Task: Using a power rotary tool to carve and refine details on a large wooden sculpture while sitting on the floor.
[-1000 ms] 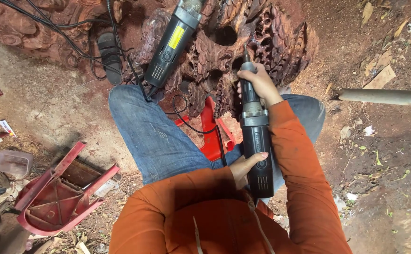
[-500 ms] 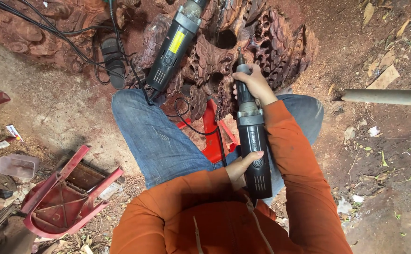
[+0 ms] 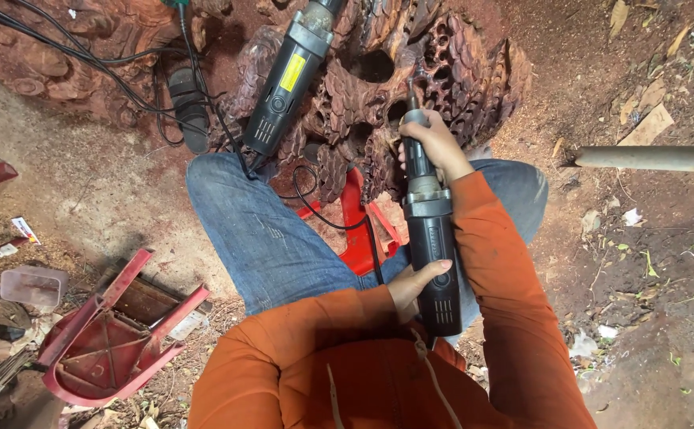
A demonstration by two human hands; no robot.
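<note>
Hands point(image 3: 414, 282) aim die grinder point(image 3: 430, 238) lengthwise upward.

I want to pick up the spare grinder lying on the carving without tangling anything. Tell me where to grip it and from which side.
Grip the spare grinder around its black barrel, near the yellow label, coming from above. It lies slanted on the carved wood, barrel side up and uncovered. Its cord leaves the lower end by the knee, so probably avoid that end.

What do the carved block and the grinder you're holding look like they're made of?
Carved block: reddish-brown wood, raw and matte, with cut scale-like relief and bored holes, dusty. Grinder: black housing, probably plastic, dull finish, with a grey metallic-looking collar near the nose, gripped by the right hand and left hand.
</note>
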